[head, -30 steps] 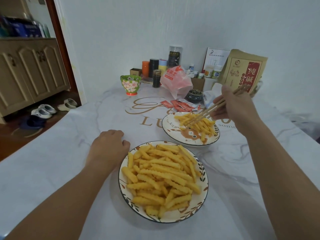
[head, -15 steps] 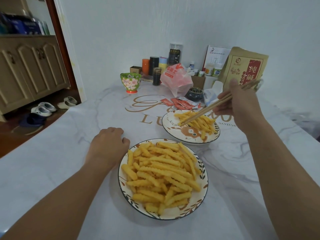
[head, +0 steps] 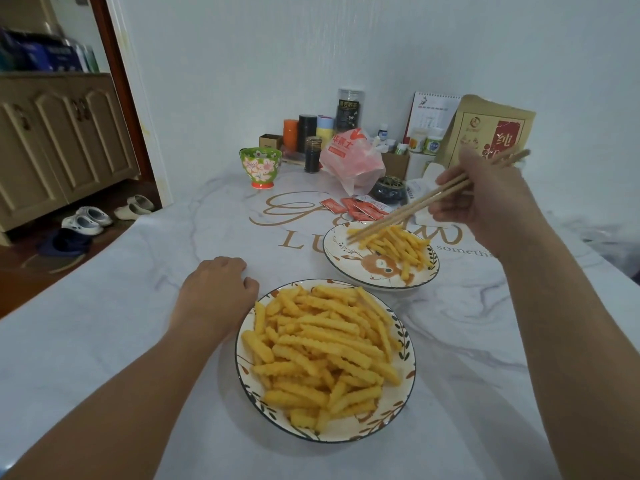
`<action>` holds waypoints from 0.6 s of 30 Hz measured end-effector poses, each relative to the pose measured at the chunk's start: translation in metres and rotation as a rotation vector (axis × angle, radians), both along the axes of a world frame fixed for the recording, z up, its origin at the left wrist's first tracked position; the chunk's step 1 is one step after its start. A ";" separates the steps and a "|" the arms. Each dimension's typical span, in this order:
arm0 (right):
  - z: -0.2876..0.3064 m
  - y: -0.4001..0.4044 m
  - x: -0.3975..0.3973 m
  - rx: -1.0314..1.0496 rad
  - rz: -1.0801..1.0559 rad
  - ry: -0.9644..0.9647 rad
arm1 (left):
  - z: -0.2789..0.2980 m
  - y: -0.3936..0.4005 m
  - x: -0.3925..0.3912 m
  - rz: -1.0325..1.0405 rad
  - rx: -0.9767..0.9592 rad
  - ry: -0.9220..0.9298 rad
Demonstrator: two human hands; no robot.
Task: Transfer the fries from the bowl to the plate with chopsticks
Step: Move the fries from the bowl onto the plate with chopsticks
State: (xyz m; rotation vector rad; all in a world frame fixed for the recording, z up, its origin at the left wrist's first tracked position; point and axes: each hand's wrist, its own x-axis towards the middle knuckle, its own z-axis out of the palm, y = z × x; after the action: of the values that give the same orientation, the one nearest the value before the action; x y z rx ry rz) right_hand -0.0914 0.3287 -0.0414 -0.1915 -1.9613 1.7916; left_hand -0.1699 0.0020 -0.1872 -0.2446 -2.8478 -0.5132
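Chopsticks [head: 415, 211] raised off plate [head: 349, 263] fries, right hand [head: 485, 199] grip pinching them; tips should be swung back to bowl [head: 403, 382].

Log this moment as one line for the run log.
right hand holds chopsticks | tips over plate | left hand beside bowl
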 end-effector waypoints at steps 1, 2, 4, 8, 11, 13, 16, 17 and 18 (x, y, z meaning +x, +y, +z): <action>-0.004 0.004 -0.003 0.020 -0.103 0.038 | 0.000 0.000 0.000 0.001 0.000 0.001; -0.009 0.006 -0.007 0.059 -0.186 0.062 | 0.000 0.000 0.000 0.001 -0.002 0.002; -0.020 0.008 -0.014 0.135 -0.238 0.079 | 0.000 -0.001 0.000 0.001 -0.012 0.002; -0.034 0.004 -0.022 0.263 -0.203 0.081 | -0.001 -0.001 0.000 0.010 -0.005 0.001; -0.043 -0.003 -0.027 0.271 -0.211 0.107 | 0.000 0.000 0.000 0.006 -0.001 0.001; -0.050 -0.009 -0.031 0.282 -0.183 0.095 | 0.000 0.000 0.001 0.007 -0.002 0.001; -0.061 -0.016 -0.035 0.300 -0.153 0.050 | 0.001 0.000 0.001 0.008 -0.004 -0.002; -0.064 -0.018 -0.036 0.296 -0.154 0.036 | 0.001 0.000 0.000 0.008 -0.003 -0.002; -0.066 -0.019 -0.036 0.286 -0.157 0.029 | 0.000 0.000 0.000 0.009 -0.001 0.001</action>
State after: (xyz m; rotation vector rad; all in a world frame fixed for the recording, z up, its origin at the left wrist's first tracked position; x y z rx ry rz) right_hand -0.1279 0.3094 -0.1069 -0.2169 -2.0918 1.3916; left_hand -0.1697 0.0020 -0.1868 -0.2327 -2.8470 -0.5104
